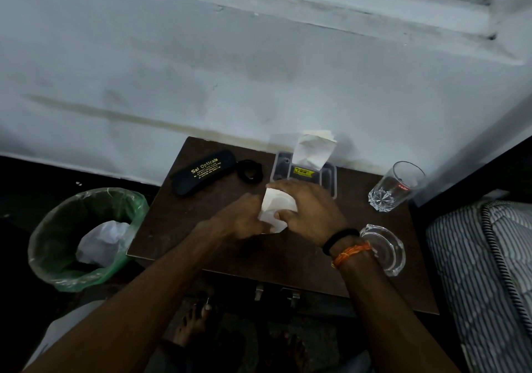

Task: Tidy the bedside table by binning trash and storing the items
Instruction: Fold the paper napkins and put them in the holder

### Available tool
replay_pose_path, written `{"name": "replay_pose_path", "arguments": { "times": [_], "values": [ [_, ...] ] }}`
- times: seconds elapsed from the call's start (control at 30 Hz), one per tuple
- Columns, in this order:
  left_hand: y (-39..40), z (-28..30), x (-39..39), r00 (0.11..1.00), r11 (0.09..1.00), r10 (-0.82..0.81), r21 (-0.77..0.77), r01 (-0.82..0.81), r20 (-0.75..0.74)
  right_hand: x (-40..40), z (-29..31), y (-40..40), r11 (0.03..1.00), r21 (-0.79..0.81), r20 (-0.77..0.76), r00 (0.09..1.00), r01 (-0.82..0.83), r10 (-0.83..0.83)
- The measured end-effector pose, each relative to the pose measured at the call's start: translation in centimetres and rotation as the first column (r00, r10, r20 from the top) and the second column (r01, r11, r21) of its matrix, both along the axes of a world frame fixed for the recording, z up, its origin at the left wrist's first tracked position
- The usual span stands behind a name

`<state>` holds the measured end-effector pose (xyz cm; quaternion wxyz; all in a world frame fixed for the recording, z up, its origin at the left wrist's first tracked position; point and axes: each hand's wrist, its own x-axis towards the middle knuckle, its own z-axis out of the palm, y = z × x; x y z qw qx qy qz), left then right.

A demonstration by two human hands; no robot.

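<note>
A white tissue [275, 210] lies crumpled at the middle of the dark wooden bedside table [178, 228]. Both hands close around it: my left hand [239, 218] grips its left side and my right hand [309, 208] covers its top and right side. Behind them a clear plastic box [328, 178] with a yellow label holds a standing white tissue [312, 149]. A black glasses case [201, 175] with gold lettering and a small black band [250, 171] lie at the back left. On the floor to the left stands a bin [51, 237] lined with green plastic, white trash inside.
A drinking glass [395, 190] stands at the table's right back. A glass ashtray [385, 250] sits near the right front edge, beside my right wrist. A striped mattress [483, 272] borders the table on the right. The white wall runs behind. My bare feet show under the table.
</note>
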<state>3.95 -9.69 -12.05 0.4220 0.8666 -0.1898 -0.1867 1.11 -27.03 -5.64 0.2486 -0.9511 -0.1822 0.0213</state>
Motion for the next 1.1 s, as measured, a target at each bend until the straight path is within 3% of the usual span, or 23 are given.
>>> {"name": "replay_pose_path", "arguments": {
  "times": [0.13, 0.23, 0.27, 0.37, 0.47, 0.6, 0.83, 1.1],
  "values": [
    [0.0, -0.3, 0.3, 1.000, 1.000, -0.015, 0.007, 0.015, 0.011, -0.1, -0.1, 0.5, 0.992, 0.123, -0.006, 1.000, 0.018, -0.017],
    [0.2, -0.3, 0.7, 0.997, 0.995, 0.071, 0.073, -0.069, -0.030, 0.1, -0.2, 0.0, 0.941, 0.325, -0.039, 0.995, 0.097, -0.089],
    [0.3, -0.1, 0.8, 0.993, 0.996, 0.089, 0.032, -0.087, -0.072, 0.2, -0.2, -0.2, 0.910, 0.395, -0.051, 0.991, 0.131, -0.120],
    [0.4, 0.9, 0.5, 0.967, 0.959, 0.111, -0.232, -0.165, -0.231, 0.4, -0.5, -0.6, 0.749, 0.606, -0.145, 0.963, 0.268, -0.226],
    [-0.4, 1.8, 0.1, 0.930, 0.858, 0.089, -0.447, -0.253, -0.356, 0.8, -0.9, -0.4, 0.558, 0.728, -0.316, 0.917, 0.399, -0.243],
    [-1.7, 2.5, -0.2, 0.891, 0.775, 0.086, -0.532, -0.341, -0.446, 1.0, -1.4, 0.5, 0.367, 0.792, -0.441, 0.873, 0.488, -0.210],
    [-3.2, 3.3, 0.0, 0.861, 0.809, 0.233, -0.401, -0.429, -0.451, 1.5, -1.9, 1.0, 0.352, 0.789, -0.435, 0.862, 0.504, -0.260],
    [-3.7, 3.0, -0.2, 0.876, 0.795, 0.203, -0.449, -0.408, -0.436, 1.8, -2.1, 0.5, 0.361, 0.797, -0.410, 0.873, 0.484, -0.264]
  ]
}}
